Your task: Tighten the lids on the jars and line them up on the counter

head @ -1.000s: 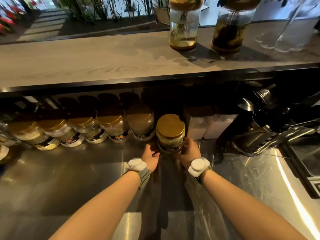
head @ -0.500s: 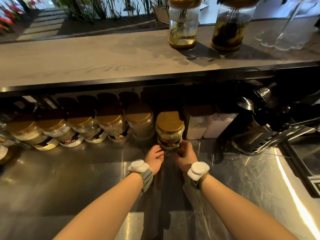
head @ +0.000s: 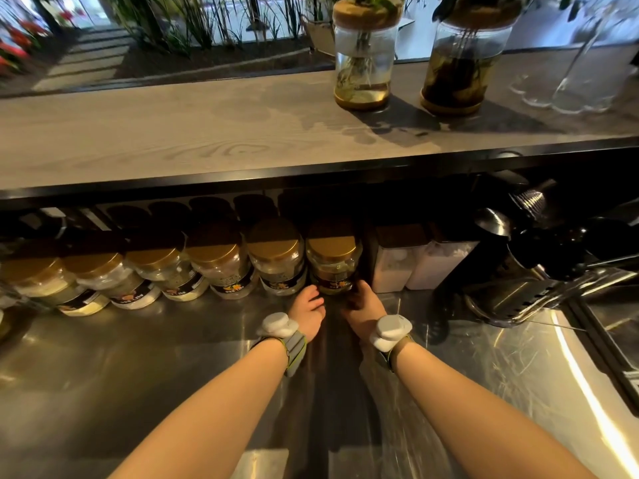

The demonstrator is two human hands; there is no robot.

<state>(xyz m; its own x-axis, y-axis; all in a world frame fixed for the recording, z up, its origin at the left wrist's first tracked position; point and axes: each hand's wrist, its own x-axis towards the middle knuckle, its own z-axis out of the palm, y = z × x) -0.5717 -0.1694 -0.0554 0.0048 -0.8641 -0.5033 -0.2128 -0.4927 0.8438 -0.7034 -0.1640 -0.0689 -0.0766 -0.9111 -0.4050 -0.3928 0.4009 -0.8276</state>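
Observation:
A clear jar with a gold lid (head: 331,262) stands upright at the right end of a row of several like jars (head: 221,267), under the overhang of the upper counter. My right hand (head: 363,305) holds the low right side of that jar, thumb against its base and fingers curled behind it. Just left of the jar's base lies my left hand (head: 308,310), fingers loosely curled and holding nothing. All visible gold lids sit flat on their jars.
The jars stand on a steel worktop (head: 138,375). Two white boxes (head: 425,264) stand right of the held jar, then a dark machine and metal tongs (head: 539,292). On the wooden upper counter (head: 207,133) stand two glass plant jars (head: 363,60).
The held jar has slid back from the front into line with the row under the overhang. My left hand has come off it; my right hand stays on its base.

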